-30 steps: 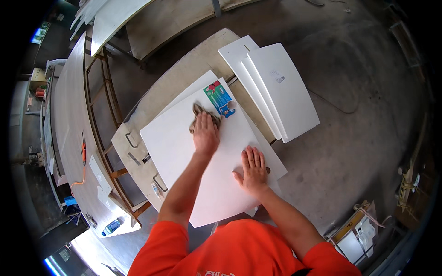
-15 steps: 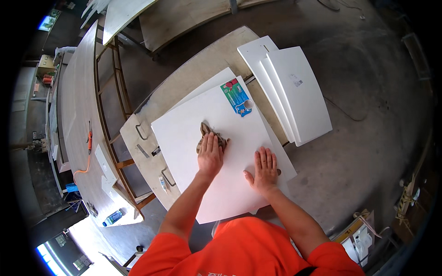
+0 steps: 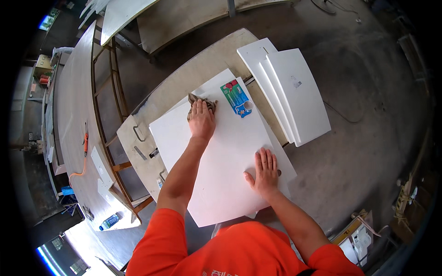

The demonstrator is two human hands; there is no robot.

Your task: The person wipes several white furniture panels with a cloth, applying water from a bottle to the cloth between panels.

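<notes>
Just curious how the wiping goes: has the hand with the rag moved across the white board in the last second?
Yes. The left hand with the rag slid back from the colourful packet, then up again, ending slightly short of it.
</notes>
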